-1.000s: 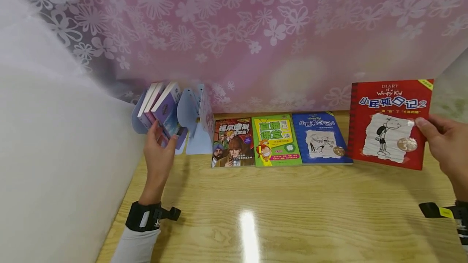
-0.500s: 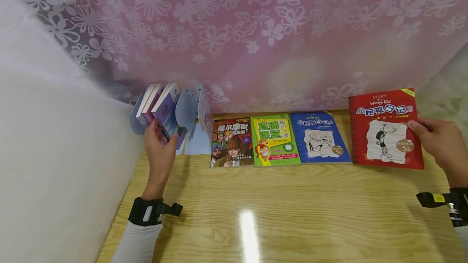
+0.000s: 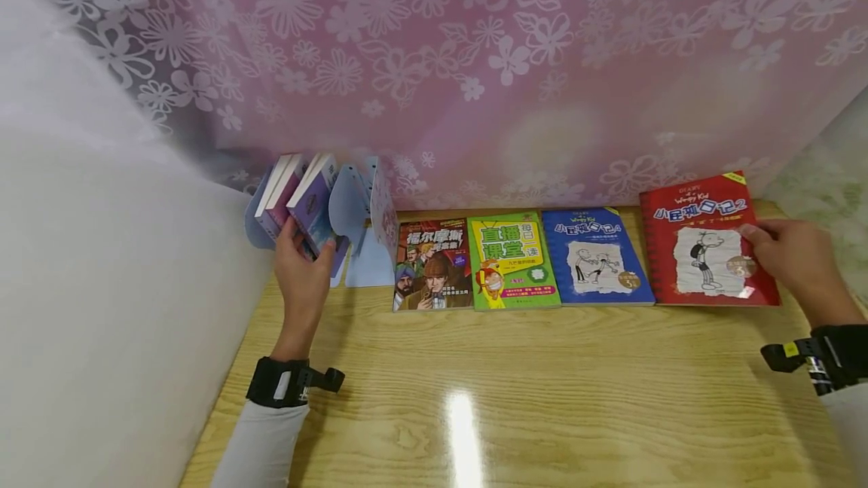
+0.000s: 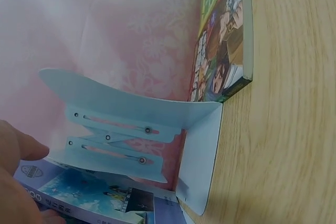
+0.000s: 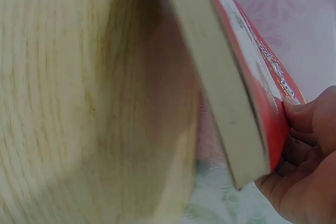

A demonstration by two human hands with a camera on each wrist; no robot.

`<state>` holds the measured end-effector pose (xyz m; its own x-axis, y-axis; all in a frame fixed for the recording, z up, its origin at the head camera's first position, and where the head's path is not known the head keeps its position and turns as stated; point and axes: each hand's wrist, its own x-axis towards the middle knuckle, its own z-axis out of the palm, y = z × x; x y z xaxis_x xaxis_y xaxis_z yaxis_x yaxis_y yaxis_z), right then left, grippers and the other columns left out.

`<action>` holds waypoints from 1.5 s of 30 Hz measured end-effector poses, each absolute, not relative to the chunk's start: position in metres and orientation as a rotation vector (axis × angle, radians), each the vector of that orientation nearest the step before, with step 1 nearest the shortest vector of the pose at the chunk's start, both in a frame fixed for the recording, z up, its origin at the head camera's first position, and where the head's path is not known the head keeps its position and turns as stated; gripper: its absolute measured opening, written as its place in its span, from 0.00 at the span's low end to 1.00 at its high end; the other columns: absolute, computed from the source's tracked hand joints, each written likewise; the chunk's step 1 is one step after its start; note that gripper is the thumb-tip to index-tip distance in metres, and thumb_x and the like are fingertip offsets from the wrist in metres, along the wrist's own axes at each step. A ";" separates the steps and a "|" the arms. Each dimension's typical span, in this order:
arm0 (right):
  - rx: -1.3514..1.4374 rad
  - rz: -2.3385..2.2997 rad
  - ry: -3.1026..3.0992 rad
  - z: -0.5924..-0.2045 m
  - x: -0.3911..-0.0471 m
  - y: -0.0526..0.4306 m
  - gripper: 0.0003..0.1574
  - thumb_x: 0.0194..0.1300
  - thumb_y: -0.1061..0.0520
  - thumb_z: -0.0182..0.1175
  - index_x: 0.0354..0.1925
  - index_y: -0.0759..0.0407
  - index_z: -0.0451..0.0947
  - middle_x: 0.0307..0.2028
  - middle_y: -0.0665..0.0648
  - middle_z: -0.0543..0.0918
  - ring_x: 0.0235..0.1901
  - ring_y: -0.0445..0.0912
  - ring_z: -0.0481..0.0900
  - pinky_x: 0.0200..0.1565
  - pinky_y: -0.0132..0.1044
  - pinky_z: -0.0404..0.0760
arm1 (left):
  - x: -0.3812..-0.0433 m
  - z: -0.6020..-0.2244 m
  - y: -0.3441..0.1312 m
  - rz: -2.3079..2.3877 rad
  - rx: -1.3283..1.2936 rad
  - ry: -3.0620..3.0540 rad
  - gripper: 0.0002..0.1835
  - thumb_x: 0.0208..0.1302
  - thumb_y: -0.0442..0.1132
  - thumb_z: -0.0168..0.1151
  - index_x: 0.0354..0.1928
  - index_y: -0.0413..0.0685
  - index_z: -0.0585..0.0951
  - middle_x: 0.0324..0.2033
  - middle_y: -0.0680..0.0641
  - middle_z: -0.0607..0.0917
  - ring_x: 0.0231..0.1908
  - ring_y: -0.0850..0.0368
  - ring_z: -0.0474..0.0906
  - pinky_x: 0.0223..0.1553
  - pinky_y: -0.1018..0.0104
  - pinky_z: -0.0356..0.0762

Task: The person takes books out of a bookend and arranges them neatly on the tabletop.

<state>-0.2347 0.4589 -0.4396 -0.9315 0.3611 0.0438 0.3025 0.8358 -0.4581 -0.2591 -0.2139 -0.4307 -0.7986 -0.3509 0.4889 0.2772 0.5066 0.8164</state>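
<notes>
In the head view my right hand (image 3: 793, 258) pinches the right edge of a red "Diary of a Wimpy Kid" book (image 3: 698, 239), thumb on the cover and fingers beneath. The right wrist view shows that red book (image 5: 262, 93) tilted, its held end raised above the wood. My left hand (image 3: 301, 266) grips a purple book (image 3: 312, 198) between thumb and fingers at its lower part. This book leans beside several others (image 3: 274, 190) in a light-blue metal bookend (image 3: 349, 205). The left wrist view shows the purple book's illustrated cover (image 4: 94, 192) beside the bookend's sliding slats.
Flat in a row on the wooden table (image 3: 542, 390) lie a detective comic book (image 3: 434, 266), a green book (image 3: 511, 262) and a blue book (image 3: 597, 256). A pink flowered curtain (image 3: 475, 96) hangs behind, and a white wall (image 3: 115, 285) bounds the left.
My right hand has moved left and down with the red book, bringing it lower beside the blue book. My left hand has stayed at the purple book, shifting only slightly.
</notes>
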 end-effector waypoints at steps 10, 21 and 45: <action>-0.483 0.696 -2.940 -0.458 -0.247 0.469 0.41 0.73 0.40 0.43 0.59 0.78 0.64 0.50 0.80 0.68 0.43 0.67 0.66 0.27 0.44 0.74 | -0.265 -0.432 -0.216 -1.178 0.129 -2.158 0.32 0.59 0.34 0.64 0.66 0.44 0.66 0.53 0.39 0.76 0.50 0.48 0.74 0.54 0.53 0.73; -0.404 0.678 -2.999 -0.467 -0.257 0.473 0.42 0.72 0.39 0.45 0.56 0.81 0.65 0.48 0.80 0.70 0.41 0.66 0.70 0.30 0.49 0.74 | -0.271 -0.428 -0.215 -1.104 0.179 -2.208 0.24 0.62 0.35 0.61 0.61 0.44 0.72 0.49 0.40 0.81 0.45 0.51 0.78 0.46 0.53 0.78; -0.388 0.524 -3.111 -0.479 -0.261 0.479 0.32 0.69 0.49 0.52 0.39 0.84 0.73 0.31 0.77 0.79 0.27 0.62 0.76 0.23 0.48 0.74 | -0.286 -0.447 -0.222 -0.943 0.150 -2.248 0.13 0.66 0.36 0.57 0.49 0.36 0.76 0.35 0.35 0.82 0.31 0.45 0.76 0.28 0.49 0.74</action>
<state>-0.2611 0.4793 -0.4785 -0.9695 0.2328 -0.0771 0.2452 0.9158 -0.3182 -0.2860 -0.2218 -0.4475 -0.7586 -0.3481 0.5509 0.1489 0.7304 0.6666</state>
